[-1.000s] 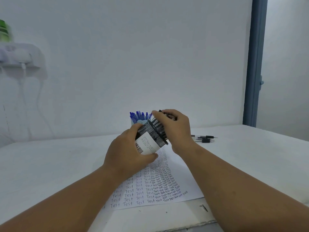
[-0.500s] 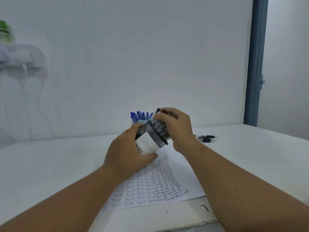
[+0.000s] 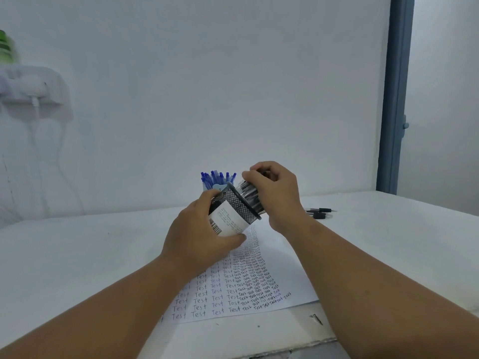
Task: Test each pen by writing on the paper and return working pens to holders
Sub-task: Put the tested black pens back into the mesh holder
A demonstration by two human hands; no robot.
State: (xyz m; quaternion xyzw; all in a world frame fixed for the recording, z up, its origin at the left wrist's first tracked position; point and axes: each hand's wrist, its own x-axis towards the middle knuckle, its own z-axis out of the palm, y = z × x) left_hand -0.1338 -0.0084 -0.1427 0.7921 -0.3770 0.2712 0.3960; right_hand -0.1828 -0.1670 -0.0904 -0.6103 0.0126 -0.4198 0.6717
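Black mesh holder (image 3: 239, 207) tipped steeply, lifted clear of the table (image 3: 90, 244), mouth aimed up and to the right, base down and to the left; long axis running diagonally from lower left to upper right — same line as the bundle of dark pens (image 3: 248, 194) jutting from the mouth; white barcode label facing the camera on the lower wall. Gripped round its base and label by the left hand (image 3: 199, 237), thumb along the underside, fingers wrapped behind. Directly at the mouth, the right hand (image 3: 274, 193), fingers curled round the pens' upper ends, clasping the bundle; nearer of the two to the pens, so likely the one to draw them out along that slanted axis, up and right, with the left steadying the holder against the pull. Exact number of pens in the grasp not discernible.

Below both hands, flat on the table, the paper (image 3: 274, 275), densely filled with rows of "Test" on its left part, right part bare — room left for trial strokes. Just behind the tipped holder, a second holder of blue pens (image 3: 216, 178), upright, mostly hidden by the left hand. To the right, well apart from the hands, a few black pens (image 3: 320, 213) lying loose on the table. At the near edge, a small dark fragment (image 3: 316, 318), too small to identify.
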